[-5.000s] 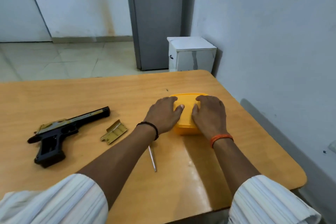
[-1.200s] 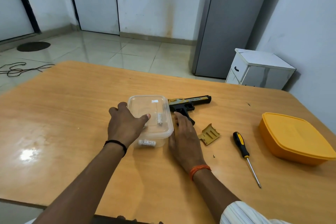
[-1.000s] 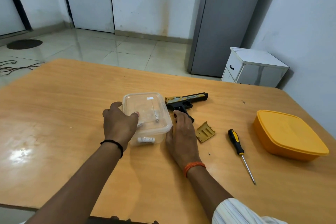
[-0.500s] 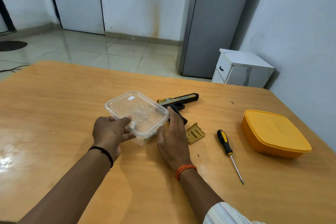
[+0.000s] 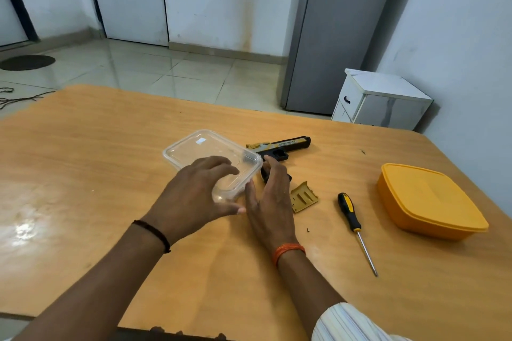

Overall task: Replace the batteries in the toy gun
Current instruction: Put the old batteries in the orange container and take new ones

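Note:
The black and gold toy gun [image 5: 285,145] lies on the wooden table [image 5: 83,147], its grip hidden behind my right hand. Its gold battery cover [image 5: 303,196] lies loose beside it, with a tiny screw [image 5: 307,229] nearby. A clear plastic container [image 5: 199,147] with a lid sits tilted in front of the gun. My left hand [image 5: 191,196] grips its near corner, fingers over the lid and thumb underneath. My right hand [image 5: 271,202] presses against its right side, fingers straight. I cannot make out the container's contents.
A black and yellow screwdriver [image 5: 349,210] lies right of the battery cover. A closed yellow box [image 5: 426,199] stands at the table's right side. Beyond the far edge are a white cabinet [image 5: 379,99] and a grey fridge [image 5: 332,36].
My hands left the yellow box and took the clear container. Over the last second it tilted up from flat, and my left hand slid over its near corner.

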